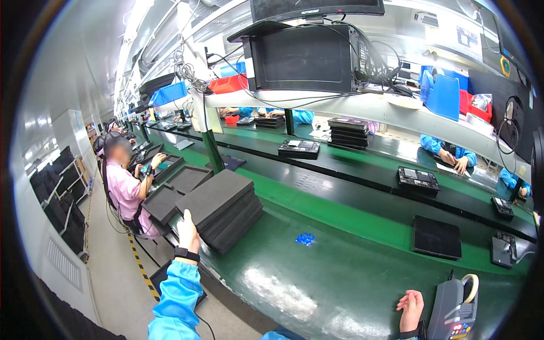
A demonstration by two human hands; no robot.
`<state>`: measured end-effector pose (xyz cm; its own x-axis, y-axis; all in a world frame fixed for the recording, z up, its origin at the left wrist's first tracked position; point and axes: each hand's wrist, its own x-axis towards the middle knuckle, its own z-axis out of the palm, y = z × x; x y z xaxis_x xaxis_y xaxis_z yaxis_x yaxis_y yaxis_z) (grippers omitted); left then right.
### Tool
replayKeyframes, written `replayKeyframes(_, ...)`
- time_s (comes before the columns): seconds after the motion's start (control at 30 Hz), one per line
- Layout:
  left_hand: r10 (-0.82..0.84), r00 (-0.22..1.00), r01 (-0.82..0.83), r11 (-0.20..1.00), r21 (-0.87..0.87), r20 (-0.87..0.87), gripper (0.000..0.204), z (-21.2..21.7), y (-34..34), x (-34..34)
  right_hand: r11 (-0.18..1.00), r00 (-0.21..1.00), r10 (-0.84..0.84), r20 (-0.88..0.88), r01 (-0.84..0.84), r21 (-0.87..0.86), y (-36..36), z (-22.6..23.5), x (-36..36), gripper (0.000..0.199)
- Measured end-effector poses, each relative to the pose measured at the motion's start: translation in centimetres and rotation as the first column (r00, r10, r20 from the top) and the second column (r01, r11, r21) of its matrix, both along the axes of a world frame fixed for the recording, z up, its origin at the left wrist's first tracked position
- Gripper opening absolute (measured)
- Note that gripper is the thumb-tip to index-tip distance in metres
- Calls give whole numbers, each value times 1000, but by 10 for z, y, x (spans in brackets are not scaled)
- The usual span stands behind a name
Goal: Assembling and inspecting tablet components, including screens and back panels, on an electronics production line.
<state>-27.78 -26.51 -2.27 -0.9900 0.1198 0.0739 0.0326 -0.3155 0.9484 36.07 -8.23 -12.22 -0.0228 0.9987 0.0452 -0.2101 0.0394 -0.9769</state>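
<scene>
On the green worktop (345,255), the left hand (188,233) touches the black stack (222,199) at eight o'clock, seemingly steadying it, grip unclear, while the right hand (411,310) sits empty, loosely open, toward five o'clock.

The green tabletop (351,277) bears a thick stack of dark foam sheets (221,207) beside its near edge, on the left, with shallow black trays (190,179) farther left along it. A small heap of blue pieces (305,238) lies mid-surface; a grey tape dispenser (447,309) stands well to the right, and a flat black panel (436,238) lies toward the far edge.
</scene>
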Motion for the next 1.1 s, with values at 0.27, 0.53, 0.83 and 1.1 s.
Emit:
replayKeyframes(0.27, 232, 921, -299, 936, -185, -314, 33, -17, 19, -4, 1000, 1000, -17, -4, 17, -5, -5, 5, 5, 15)
replayKeyframes(0.53, -107, 823, -21, 976, -219, -558, 37, 24, 18, 168, 997, 998, 60, 16, -59, -41, 8, 5, 0, 16)
replayKeyframes(0.83, -953, 301, 874, 269, -405, 17, 21, -44, 123, 301, 998, 999, 45, -21, -46, -53, 2, 3, 6, 17)
replayKeyframes(1.1, -967, 189, 839, 69, -539, 171, 25, -83, 190, 348, 999, 999, 31, 20, -30, -36, 3, 1, -2, 15)
